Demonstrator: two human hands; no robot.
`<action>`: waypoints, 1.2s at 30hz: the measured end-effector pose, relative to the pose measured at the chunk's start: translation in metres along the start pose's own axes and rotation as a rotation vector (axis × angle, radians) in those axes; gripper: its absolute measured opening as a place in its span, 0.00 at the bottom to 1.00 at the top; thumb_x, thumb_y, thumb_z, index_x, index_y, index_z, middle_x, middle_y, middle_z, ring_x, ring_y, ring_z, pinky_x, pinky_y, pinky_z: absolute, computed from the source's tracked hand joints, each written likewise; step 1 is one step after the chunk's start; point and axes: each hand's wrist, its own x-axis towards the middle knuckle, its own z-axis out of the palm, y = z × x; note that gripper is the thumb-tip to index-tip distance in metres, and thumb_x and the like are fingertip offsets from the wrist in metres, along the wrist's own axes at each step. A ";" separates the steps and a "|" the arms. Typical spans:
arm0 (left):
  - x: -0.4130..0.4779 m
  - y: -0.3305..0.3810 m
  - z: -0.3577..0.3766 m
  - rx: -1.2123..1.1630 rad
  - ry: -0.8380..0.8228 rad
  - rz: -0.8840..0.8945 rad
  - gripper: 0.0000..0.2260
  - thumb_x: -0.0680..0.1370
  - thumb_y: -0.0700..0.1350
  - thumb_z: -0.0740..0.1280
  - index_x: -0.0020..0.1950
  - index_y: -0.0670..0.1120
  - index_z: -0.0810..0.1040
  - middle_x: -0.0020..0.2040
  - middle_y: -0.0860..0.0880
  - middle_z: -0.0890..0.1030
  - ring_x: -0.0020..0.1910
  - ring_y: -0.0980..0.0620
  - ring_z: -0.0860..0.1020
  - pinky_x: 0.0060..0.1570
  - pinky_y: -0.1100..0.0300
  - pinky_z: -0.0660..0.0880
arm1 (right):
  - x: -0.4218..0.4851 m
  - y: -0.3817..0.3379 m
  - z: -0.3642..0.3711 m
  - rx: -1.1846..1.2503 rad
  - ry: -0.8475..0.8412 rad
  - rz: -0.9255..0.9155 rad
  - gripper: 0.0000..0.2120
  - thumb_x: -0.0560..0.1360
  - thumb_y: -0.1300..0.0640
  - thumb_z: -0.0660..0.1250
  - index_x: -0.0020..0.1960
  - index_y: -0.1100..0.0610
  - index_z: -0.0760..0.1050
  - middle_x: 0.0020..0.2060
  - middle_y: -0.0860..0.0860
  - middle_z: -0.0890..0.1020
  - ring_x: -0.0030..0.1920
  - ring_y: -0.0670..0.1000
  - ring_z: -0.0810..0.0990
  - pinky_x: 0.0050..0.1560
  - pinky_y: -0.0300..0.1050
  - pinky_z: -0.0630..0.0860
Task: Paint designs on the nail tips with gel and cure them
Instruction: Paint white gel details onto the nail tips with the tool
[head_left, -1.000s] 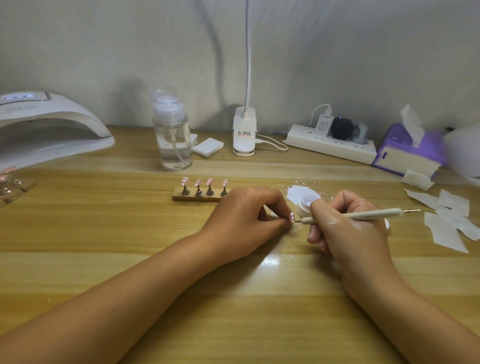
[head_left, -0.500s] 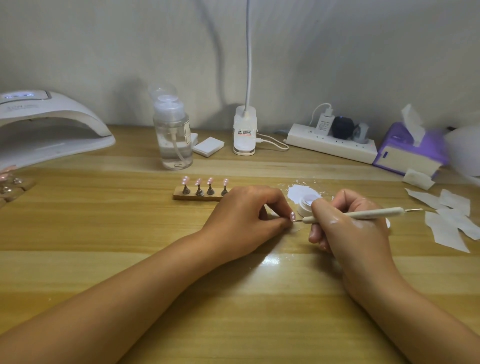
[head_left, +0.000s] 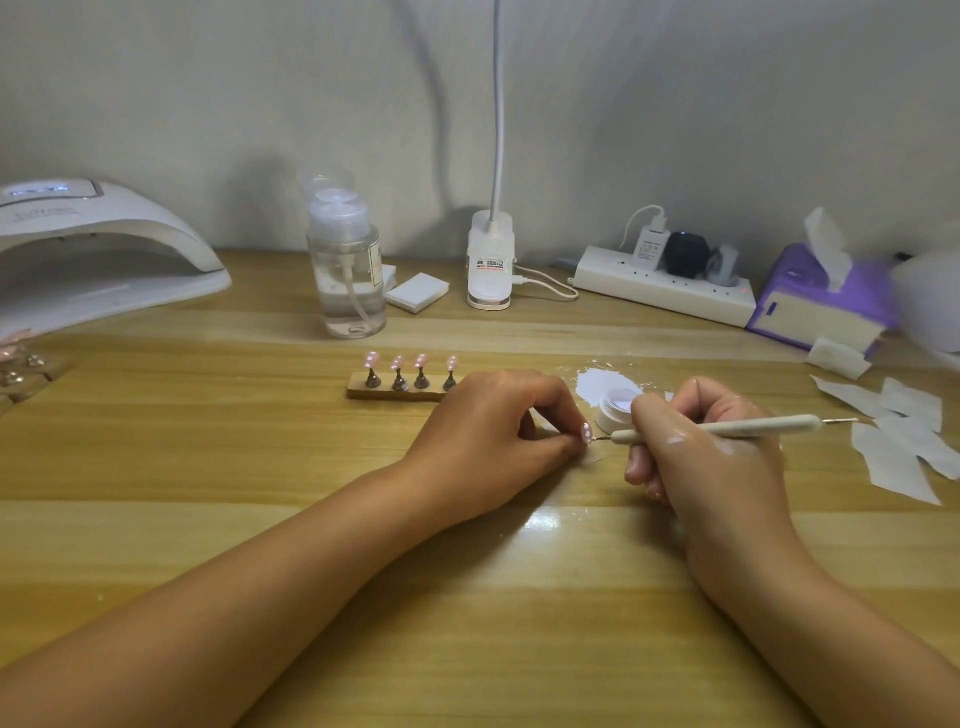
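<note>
My left hand (head_left: 493, 431) pinches a small pink nail tip (head_left: 587, 432) with white dots, held just above the table. My right hand (head_left: 701, 447) grips a white dotting pen (head_left: 727, 428); its fine metal point touches the nail tip. An open white gel pot (head_left: 615, 408) stands just behind the pen, beside a smear of white gel (head_left: 597, 384) on the table. A wooden holder (head_left: 395, 391) behind my left hand carries several pink nail tips on stands. The white curing lamp (head_left: 98, 249) sits at the far left.
A clear pump bottle (head_left: 350, 275), a clip lamp base (head_left: 491, 267), a power strip (head_left: 665, 283) and a purple tissue box (head_left: 821, 301) line the back. White wipes (head_left: 904, 441) lie at the right. Another holder with nail tips (head_left: 23, 364) is at the left edge.
Both hands have stayed nearly still; the pen point remains at the nail tip with only slight shifts.
</note>
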 end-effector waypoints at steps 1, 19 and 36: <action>0.000 0.000 0.000 -0.002 0.000 -0.001 0.03 0.73 0.43 0.74 0.44 0.52 0.84 0.37 0.63 0.79 0.32 0.60 0.75 0.36 0.65 0.67 | 0.000 -0.001 0.000 0.023 0.008 0.006 0.18 0.71 0.62 0.66 0.25 0.50 0.68 0.19 0.53 0.76 0.19 0.44 0.67 0.21 0.33 0.64; 0.000 0.000 0.000 -0.009 -0.001 -0.004 0.03 0.73 0.44 0.75 0.44 0.51 0.84 0.38 0.61 0.79 0.33 0.59 0.75 0.37 0.63 0.69 | 0.000 -0.001 0.000 0.038 -0.010 -0.002 0.19 0.71 0.63 0.67 0.25 0.50 0.69 0.20 0.54 0.77 0.20 0.44 0.69 0.22 0.33 0.66; 0.000 0.000 0.000 -0.011 0.001 0.006 0.03 0.73 0.43 0.75 0.43 0.51 0.84 0.39 0.61 0.80 0.34 0.57 0.77 0.37 0.60 0.72 | 0.000 0.000 0.001 0.005 -0.011 0.002 0.19 0.72 0.61 0.68 0.25 0.48 0.70 0.21 0.54 0.78 0.20 0.45 0.70 0.23 0.33 0.66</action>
